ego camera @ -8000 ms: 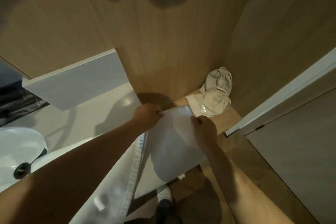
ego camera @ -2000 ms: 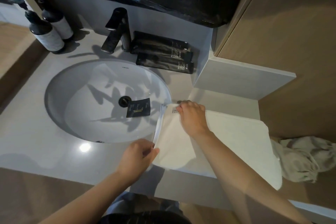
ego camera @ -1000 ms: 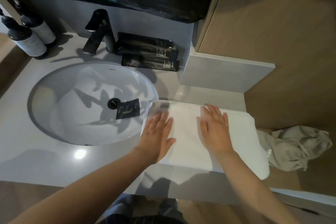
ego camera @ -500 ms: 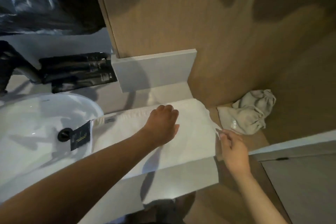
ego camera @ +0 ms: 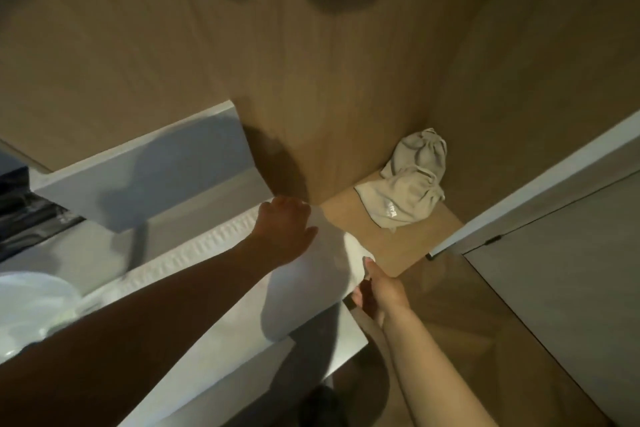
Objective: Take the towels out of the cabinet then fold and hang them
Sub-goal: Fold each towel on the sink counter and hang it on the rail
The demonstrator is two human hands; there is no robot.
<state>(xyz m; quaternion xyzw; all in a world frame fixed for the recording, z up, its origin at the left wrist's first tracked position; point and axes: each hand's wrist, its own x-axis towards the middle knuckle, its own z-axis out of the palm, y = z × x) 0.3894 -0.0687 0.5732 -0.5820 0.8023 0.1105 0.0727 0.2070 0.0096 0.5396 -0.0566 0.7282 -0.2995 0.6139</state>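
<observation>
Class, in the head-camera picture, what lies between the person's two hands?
The white towel: its end stretches from the left hand to the right hand, which pinches its edge. The head view shows this.

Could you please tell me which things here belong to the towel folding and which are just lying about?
In the job: white towel spread on the counter; left hand gripping its far corner; right hand pinching its near corner.
Lying about: crumpled beige cloth bag on the wooden shelf; sink; black tubes.
</observation>
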